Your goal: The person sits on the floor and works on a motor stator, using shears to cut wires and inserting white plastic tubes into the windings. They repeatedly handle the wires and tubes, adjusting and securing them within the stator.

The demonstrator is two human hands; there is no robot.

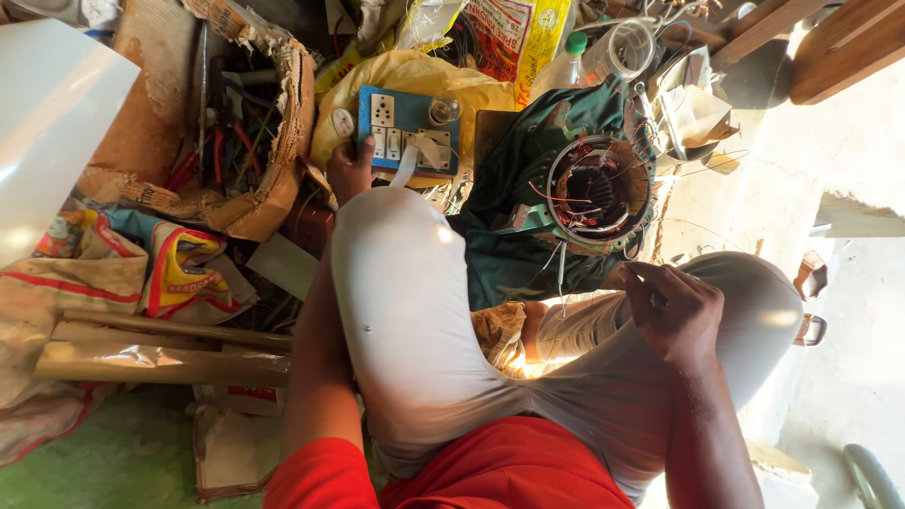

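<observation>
From the head camera, a person sits on the floor with two knees up in pale trousers [415,311] and a red shirt [490,471]. The left hand [349,172] is closed around the left edge of one blue switch board [407,130], which sits just past the left knee. The board has white sockets and switches on it, and one white strip hangs from its front. The right hand [671,311] rests on the right knee with its fingers curled, and thin wire [562,273] runs toward it from the motor; whether the fingers pinch the wire cannot be told. One round motor stator [596,193] with copper windings lies on a green cloth [514,217] between the knees and the far clutter. Loose wires stick out of it. On the left is one torn cardboard box [255,141] full of tools with red handles. Near it lie two brown rolled tubes [160,349], one above the other. One yellow sack [415,80] sits behind the board. One plastic bottle with a green cap [564,61] and one clear jar [622,49] stand farther back.
</observation>
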